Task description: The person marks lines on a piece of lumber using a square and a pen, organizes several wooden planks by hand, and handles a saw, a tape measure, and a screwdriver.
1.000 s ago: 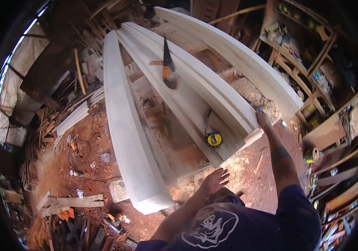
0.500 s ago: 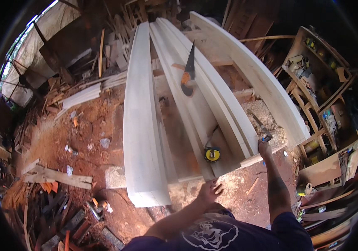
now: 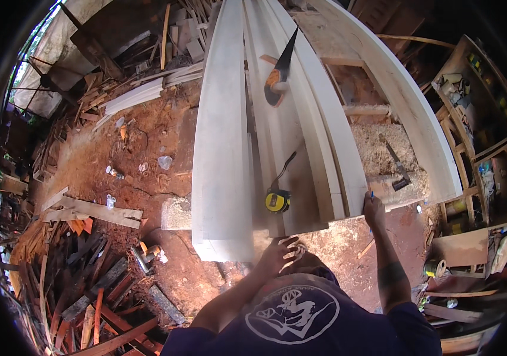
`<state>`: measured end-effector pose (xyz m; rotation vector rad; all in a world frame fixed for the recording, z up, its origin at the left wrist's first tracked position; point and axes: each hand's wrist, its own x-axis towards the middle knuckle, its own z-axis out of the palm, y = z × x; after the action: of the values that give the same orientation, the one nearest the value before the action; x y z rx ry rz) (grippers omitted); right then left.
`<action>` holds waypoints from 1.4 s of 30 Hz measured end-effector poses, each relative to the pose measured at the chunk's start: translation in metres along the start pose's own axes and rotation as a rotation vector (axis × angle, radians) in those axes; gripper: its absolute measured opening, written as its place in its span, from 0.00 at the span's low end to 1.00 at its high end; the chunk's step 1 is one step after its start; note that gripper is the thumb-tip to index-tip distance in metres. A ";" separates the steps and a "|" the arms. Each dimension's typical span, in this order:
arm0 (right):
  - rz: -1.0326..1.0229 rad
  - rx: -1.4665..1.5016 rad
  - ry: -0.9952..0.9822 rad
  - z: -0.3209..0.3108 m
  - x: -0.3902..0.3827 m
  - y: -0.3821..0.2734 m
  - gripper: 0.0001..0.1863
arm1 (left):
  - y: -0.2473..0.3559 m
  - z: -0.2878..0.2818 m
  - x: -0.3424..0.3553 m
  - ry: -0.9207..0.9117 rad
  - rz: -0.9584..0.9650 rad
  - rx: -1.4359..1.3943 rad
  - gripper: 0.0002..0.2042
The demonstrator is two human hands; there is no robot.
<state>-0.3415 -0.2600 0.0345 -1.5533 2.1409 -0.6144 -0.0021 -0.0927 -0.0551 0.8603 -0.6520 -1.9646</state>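
Several long pale boards (image 3: 221, 130) stretch away before me, raised off the dirt floor. At the near end of the middle board, my left hand (image 3: 280, 255) is just below the edge, its fingers apart and nothing seen in it. My right hand (image 3: 374, 213) is closed at the near corner of the long board right of it. A slim blue-ended thing (image 3: 372, 194) pokes up from that fist; its kind is hard to make out. A yellow and black tape measure (image 3: 277, 202) rests on the middle board. Farther along lies a handsaw (image 3: 279, 77) with an orange handle.
A hammer (image 3: 394, 163) lies on sawdust between the right-hand boards. Dark scrap wood (image 3: 93, 296) is heaped at lower left. Cluttered wooden shelving (image 3: 473, 142) stands at right, with a spool (image 3: 435, 268) below it. Loose planks (image 3: 96, 210) and litter lie on the left floor.
My view has tilted, so the boards appear higher. The tape measure sits farther left on its board and is turned. My right hand appears apart from the hammer.
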 end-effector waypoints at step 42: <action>-0.727 -0.493 0.078 0.138 0.103 -0.312 0.22 | 0.033 -0.240 -0.248 0.661 0.006 0.274 0.15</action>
<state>-0.0524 -0.4596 0.0946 -2.6565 1.8191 -0.3618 0.2953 0.0798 -0.1029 1.5754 -0.5235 -1.4623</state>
